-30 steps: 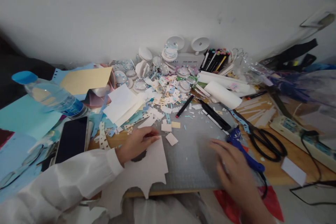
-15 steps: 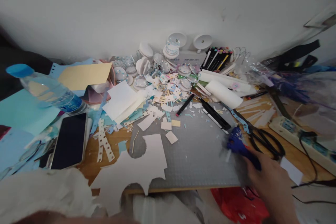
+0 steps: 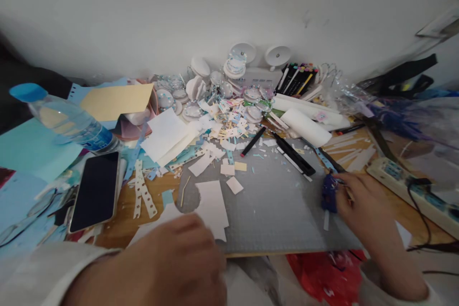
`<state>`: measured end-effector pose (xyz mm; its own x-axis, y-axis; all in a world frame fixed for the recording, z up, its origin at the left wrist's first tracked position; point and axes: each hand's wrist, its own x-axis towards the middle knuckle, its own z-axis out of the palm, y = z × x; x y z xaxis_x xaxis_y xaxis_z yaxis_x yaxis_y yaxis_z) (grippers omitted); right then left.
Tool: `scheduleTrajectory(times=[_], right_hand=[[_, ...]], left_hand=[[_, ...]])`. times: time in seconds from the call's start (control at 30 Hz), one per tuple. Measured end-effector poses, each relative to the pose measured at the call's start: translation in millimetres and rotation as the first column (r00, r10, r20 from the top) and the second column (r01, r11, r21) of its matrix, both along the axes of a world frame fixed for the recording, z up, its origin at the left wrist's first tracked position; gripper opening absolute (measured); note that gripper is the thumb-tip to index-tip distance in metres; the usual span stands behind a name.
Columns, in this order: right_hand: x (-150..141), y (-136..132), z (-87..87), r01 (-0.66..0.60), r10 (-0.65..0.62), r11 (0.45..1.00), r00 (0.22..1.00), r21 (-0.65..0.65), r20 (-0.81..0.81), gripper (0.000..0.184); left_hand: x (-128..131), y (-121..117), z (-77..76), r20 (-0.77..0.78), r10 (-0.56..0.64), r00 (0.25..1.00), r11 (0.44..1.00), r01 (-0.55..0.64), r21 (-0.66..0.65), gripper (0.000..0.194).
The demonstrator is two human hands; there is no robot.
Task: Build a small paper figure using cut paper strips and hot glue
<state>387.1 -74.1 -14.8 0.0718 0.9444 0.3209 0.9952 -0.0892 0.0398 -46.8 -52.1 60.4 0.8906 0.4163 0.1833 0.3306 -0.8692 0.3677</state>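
Grey mat on wooden desk: white sheet part-cut

Bearings taken from mat centre, 12 o'clock towards the wall.

Hands: well apart. My left hand was at 8 o'clock, curled and blurred, in front of part of the white sheet; could not tell whether it touched the paper or held anything. My right hand was at 3 o'clock, fingers bent, at the blue glue gun. Dark blades of scissors showed just beyond the knuckles. Handles were hidden, so could not tell which tool, if either, my fingers were clamped on.

Sheet: lay at 9 o'clock, partly over the mat. Curved bite on its left edge, stepped notch on its right.

Progress (judgement): cutting seemed well under way but not finished, since a fair piece of blank paper remained. Three small rectangles lay loose at 11 o'clock, apparently cut and not fixed to anything. Scrap heap at 12 and beaded discs at 10 to 11 suggested much work already done. Total left: not determinable.

Also noted: red-tipped pen at 12; black cutter at 1; phone at 9.
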Motion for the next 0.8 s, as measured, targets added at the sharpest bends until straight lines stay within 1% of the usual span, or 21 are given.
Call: scheduleTrajectory(times=[0.03,0.07,0.1,0.13,0.2,0.27,0.33,0.4,0.47,0.53,0.6,0.67,0.7,0.73,0.8], right_hand=[[-4.2,17.1,3.0,-0.022,0.022,0.999,1.0,-0.042,-0.002,0.03],[-7.7,34.6,3.4,-0.04,0.04,0.995,0.999,-0.089,0.0,0.03],[-10.5,51.8,1.5,-0.052,0.053,0.988,0.999,-0.142,0.001,0.03],[-12.5,67.9,-2.2,-0.05,0.052,0.981,0.999,-0.185,0.006,0.03],[-15.0,94.8,-12.2,-0.038,0.043,0.961,0.999,-0.273,0.012,0.027],[-15.9,112.5,-21.1,-0.015,0.021,0.942,1.0,-0.334,0.016,0.024],[-15.9,120.8,-25.4,0.006,-0.001,0.931,1.0,-0.365,0.016,0.022],[-15.8,121.0,-24.0,0.021,-0.019,0.93,1.0,-0.367,0.008,0.02],[-16.2,114.1,-16.8,0.038,-0.044,0.939,0.999,-0.342,-0.008,0.02],[-17.8,100.9,-4.9,0.049,-0.065,0.952,0.997,-0.302,-0.042,0.024],[-20.9,82.5,8.9,0.042,-0.07,0.963,0.993,-0.264,-0.095,0.029],[-25.0,62.1,20.6,0.02,-0.061,0.969,0.985,-0.245,-0.161,0.032],[-27.0,52.3,24.4,0.008,-0.063,0.97,0.974,-0.243,-0.218,0.033],[-28.3,43.6,26.5,0.003,-0.075,0.971,0.953,-0.241,-0.292,0.034],[-28.1,30.6,26.1,0.026,-0.133,0.969,0.894,-0.247,-0.428,0.037]], left_hand=[[10.7,9.1,-1.5,-0.034,0.026,0.999,0.997,-0.029,-0.075,0.008],[19.6,17.0,-6.1,-0.067,0.133,0.989,0.983,-0.14,-0.12,0.011],[26.4,23.4,-13.7,-0.084,0.242,0.966,0.96,-0.252,-0.125,0.017],[30.8,28.5,-23.7,-0.109,0.318,0.942,0.937,-0.33,-0.117,0.029],[33.8,35.1,-47.0,-0.176,0.427,0.887,0.886,-0.449,-0.115,0.05],[32.7,39.1,-66.9,-0.208,0.484,0.85,0.842,-0.517,-0.154,0.054],[31.2,43.0,-77.7,-0.208,0.505,0.838,0.818,-0.541,-0.197,0.055],[30.3,48.3,-79.6,-0.19,0.512,0.838,0.803,-0.545,-0.239,0.055],[29.1,54.9,-76.0,-0.161,0.521,0.838,0.785,-0.545,-0.294,0.048],[26.9,61.3,-70.1,-0.124,0.533,0.837,0.761,-0.538,-0.363,0.034],[24.4,65.6,-64.1,-0.087,0.548,0.832,0.725,-0.524,-0.447,0.022],[22.6,67.3,-59.0,-0.058,0.557,0.829,0.687,-0.499,-0.528,0.017],[22.4,67.3,-57.1,-0.048,0.557,0.829,0.664,-0.48,-0.573,0.017],[22.6,67.0,-55.6,-0.044,0.56,0.827,0.627,-0.458,-0.63,0.019],[24.1,65.9,-54.1,-0.062,0.564,0.823,0.513,-0.409,-0.754,0.023]])
